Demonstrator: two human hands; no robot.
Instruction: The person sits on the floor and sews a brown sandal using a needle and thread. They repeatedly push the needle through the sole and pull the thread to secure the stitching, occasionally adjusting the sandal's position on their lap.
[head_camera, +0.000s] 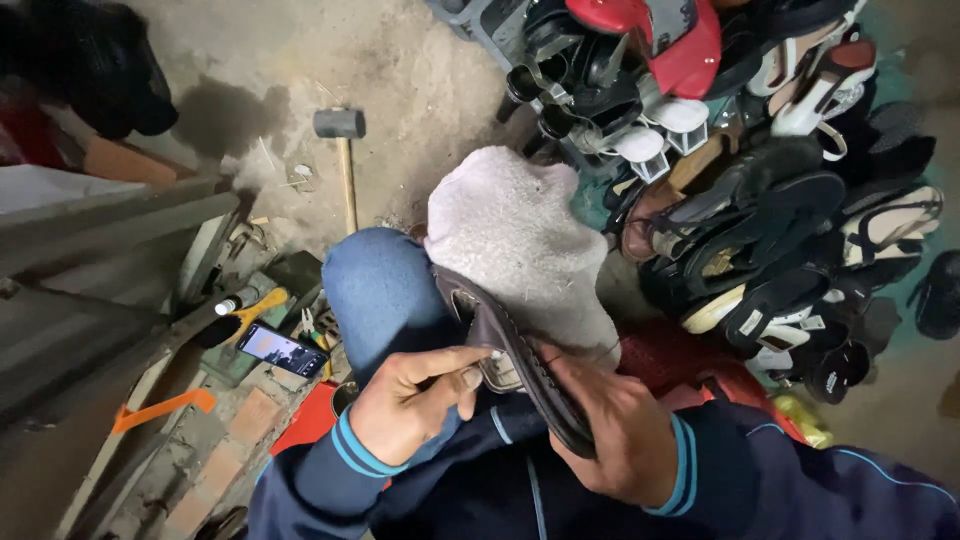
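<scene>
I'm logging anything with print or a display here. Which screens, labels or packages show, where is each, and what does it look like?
Phone: lying left of the knee among tools, dark rectangle, screen lit bluish.
Sandal labels: small pale rectangular tags on the insoles of dark sandals in the pile at right.
Shoe: held in both hands; a pale patch inside, too unclear to call a label.
No packages are visible.

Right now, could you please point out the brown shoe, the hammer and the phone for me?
brown shoe (520, 365), head view, on the dark sole edge between the two hands.
hammer (340, 123), head view, on its grey head, lying on the floor.
phone (282, 350), head view, on its lit screen.
</scene>
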